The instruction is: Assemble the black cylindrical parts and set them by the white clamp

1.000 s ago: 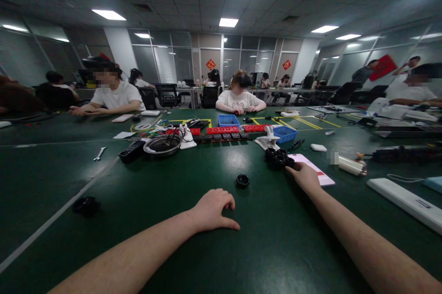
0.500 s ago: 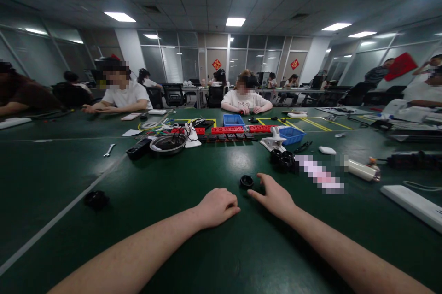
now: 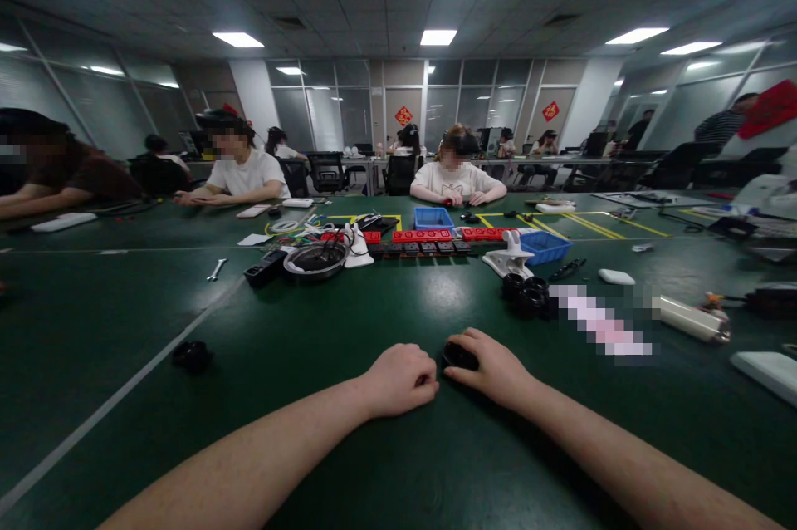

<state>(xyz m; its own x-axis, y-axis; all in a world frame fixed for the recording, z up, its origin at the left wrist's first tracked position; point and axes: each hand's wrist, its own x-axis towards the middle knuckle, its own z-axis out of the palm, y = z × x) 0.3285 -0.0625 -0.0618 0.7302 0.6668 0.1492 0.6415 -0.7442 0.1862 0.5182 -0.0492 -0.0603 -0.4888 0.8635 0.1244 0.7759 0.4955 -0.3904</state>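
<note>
A right hand (image 3: 498, 365) closes its thumb and fingers around a round black part (image 3: 461, 356) at the near side of a green worktable (image 3: 324, 318), gripping it from the side. Whether the part rests on the surface or is slightly raised cannot be told from this angle. Just beside it, the left hand (image 3: 400, 380) sits with its fingers curled inward (the tips are partly tucked from view, so whether they meet cannot be told).

Farther out to the right, a cluster of black parts (image 3: 527, 295) stands at the foot of a white clamp stand (image 3: 511, 256), near a blue bin (image 3: 545, 247). Another dark, rounded piece (image 3: 192, 356) lies well apart to the left, close to a pale line (image 3: 146, 380) running across the tabletop. Beyond it are a small wrench (image 3: 217, 270) and a round metal-rimmed pan (image 3: 315, 262).

Red strips (image 3: 422, 236) stretch across the middle of the table, in front of a second blue bin (image 3: 434, 219). A cream-colored cylinder (image 3: 690, 319) lies on its side at right. Across the table, a person in a white top (image 3: 457, 179) sits with both forearms on the surface.
</note>
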